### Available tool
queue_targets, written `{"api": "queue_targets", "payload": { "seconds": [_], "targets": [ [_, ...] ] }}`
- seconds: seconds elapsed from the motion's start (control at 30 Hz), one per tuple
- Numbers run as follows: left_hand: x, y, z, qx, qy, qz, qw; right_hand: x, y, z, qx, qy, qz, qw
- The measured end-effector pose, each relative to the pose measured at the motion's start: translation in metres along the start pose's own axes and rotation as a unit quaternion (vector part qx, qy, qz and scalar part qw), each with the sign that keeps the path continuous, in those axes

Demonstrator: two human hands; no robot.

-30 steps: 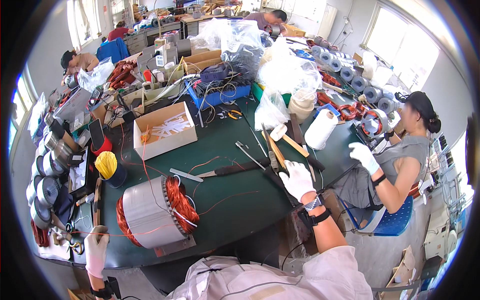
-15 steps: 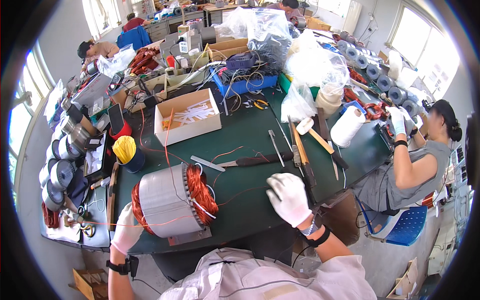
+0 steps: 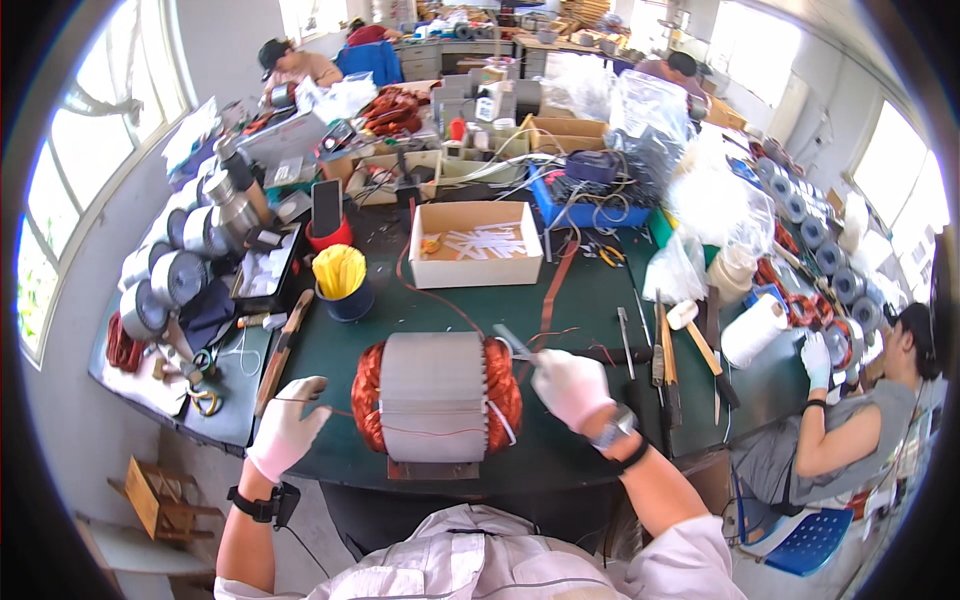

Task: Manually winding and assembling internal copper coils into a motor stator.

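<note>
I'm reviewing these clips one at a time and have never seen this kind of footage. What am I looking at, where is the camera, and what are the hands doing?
There is no machine here: a person works with two white-gloved hands. The single picture comes from a wide fisheye camera on that person's head, looking down, so straight edges bend near the rim.

On the green worktable lies a grey motor stator with copper windings bulging from both ends. The right hand is at the stator's right end, apparently pinching a thin wire; what exactly it grips is too small to tell. The left hand is open beside the left end, holding nothing.

Around it: a cardboard box of paper strips, a blue cup of yellow ties, and hand tools to the right. Another person sits at the right.
</note>
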State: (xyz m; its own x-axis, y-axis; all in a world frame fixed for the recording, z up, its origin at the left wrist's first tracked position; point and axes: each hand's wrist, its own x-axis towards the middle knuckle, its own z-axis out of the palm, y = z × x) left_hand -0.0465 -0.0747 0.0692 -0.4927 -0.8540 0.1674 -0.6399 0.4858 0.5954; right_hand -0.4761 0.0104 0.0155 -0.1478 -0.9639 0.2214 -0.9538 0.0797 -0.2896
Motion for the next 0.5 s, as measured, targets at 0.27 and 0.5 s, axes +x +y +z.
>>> {"api": "queue_targets", "payload": {
  "seconds": [0.27, 0.5],
  "targets": [
    [-0.045, 0.079, -0.054, -0.137, -0.038, 0.044, 0.989, -0.113, -0.020, -0.170, 0.434, 0.013, 0.224, 0.872],
    [-0.030, 0.118, 0.016, -0.338, -0.106, 0.298, 0.886, -0.067, -0.152, -0.124, 0.198, -0.087, -0.324, 0.921]
  ]
}}
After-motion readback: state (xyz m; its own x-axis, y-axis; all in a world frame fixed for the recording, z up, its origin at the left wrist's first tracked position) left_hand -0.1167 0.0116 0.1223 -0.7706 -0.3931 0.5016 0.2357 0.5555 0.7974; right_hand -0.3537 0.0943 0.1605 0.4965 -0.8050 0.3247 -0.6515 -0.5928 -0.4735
